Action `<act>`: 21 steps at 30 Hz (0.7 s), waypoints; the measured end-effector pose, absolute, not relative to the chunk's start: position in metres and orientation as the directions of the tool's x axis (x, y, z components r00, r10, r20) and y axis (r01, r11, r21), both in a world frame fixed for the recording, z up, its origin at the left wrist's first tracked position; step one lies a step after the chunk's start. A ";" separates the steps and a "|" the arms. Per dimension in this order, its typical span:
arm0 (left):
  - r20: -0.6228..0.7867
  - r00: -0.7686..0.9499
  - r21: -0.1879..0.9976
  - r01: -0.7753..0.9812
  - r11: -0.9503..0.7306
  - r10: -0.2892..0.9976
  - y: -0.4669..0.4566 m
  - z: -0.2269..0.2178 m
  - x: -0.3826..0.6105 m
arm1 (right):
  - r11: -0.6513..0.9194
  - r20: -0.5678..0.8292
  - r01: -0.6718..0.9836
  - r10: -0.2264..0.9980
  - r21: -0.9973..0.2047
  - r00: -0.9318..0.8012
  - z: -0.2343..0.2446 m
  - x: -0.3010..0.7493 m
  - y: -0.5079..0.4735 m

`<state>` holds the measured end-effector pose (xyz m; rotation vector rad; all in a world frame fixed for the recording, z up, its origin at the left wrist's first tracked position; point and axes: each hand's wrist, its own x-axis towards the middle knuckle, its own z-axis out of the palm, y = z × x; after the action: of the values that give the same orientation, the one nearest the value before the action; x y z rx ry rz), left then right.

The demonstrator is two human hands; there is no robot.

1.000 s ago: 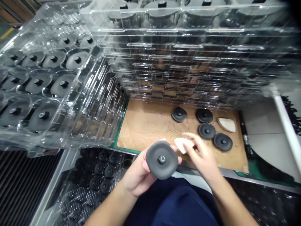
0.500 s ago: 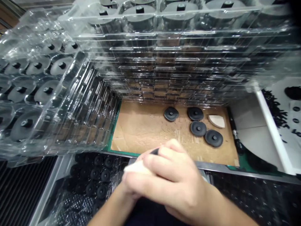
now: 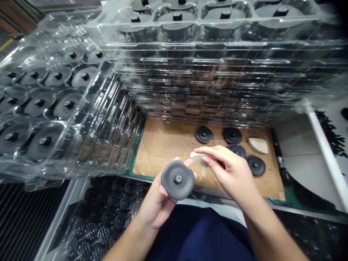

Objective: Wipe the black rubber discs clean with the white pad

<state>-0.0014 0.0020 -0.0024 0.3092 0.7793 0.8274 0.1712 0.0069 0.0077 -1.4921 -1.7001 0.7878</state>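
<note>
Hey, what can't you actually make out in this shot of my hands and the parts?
Head view:
- Back of the black disc: faces away, covered by the left hand.
- Most of the white pad: wrapped by the right hand.
- One loose disc: half hidden behind that hand.
- Lower stacked trays: glare blurs their contents.

Bare L hand (image 3: 159,203), bare R hand (image 3: 235,175), navy garment (image 3: 201,235)
</note>
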 end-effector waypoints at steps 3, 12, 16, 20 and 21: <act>-0.501 0.429 0.438 -0.623 0.648 0.752 0.004 -0.003 -0.007 | -0.005 -0.030 0.562 0.999 -0.827 -0.035 -0.037 0.173 -0.007; -0.484 0.448 0.454 -0.606 0.653 0.752 0.002 -0.005 0.000 | -0.064 0.011 0.515 0.990 -0.855 0.140 -0.012 0.163 -0.014; -0.481 0.431 0.514 -0.567 0.644 0.763 -0.001 -0.006 0.004 | 0.293 0.380 0.538 0.923 -0.790 0.055 0.040 0.145 -0.008; -0.529 0.364 0.563 -0.524 0.639 0.766 0.000 -0.006 0.002 | 0.399 0.297 0.476 0.914 -0.784 -0.275 0.050 0.137 -0.010; -0.548 0.340 0.570 -0.518 0.638 0.765 0.001 -0.005 0.003 | 0.373 0.247 0.484 0.919 -0.792 -0.306 0.049 0.137 -0.009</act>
<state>0.0026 0.0007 -0.0049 0.3189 0.8862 0.8532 0.1370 -0.0094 0.0491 -1.2108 -1.9316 0.7892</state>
